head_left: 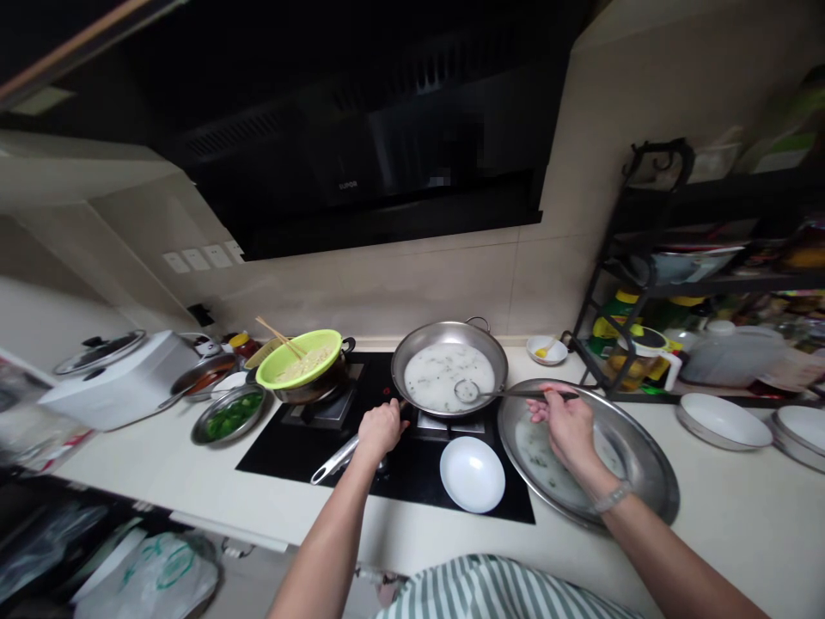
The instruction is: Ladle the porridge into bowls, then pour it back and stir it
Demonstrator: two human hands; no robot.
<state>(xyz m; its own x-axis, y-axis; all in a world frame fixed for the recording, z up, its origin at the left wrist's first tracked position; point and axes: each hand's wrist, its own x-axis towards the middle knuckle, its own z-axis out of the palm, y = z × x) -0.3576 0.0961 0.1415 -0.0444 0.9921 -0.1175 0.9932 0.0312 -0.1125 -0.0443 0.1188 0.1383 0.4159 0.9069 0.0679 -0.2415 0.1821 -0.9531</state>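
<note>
My left hand is wrapped round the long metal handle of a steel wok on the stove. Milky white liquid with dark green bits fills much of the wok. In my right hand is the dark handle of a ladle, whose bowl lies at the liquid's near right side. Beneath that hand sits a wide steel basin holding similar whitish liquid. A white bowl rests on the front of the black stove, between my arms.
Left of the wok, a lime-green colander with noodle-like food and chopsticks sits on a pot. Farther left are a dish of greens and a white appliance. A black rack stands right; a range hood hangs above.
</note>
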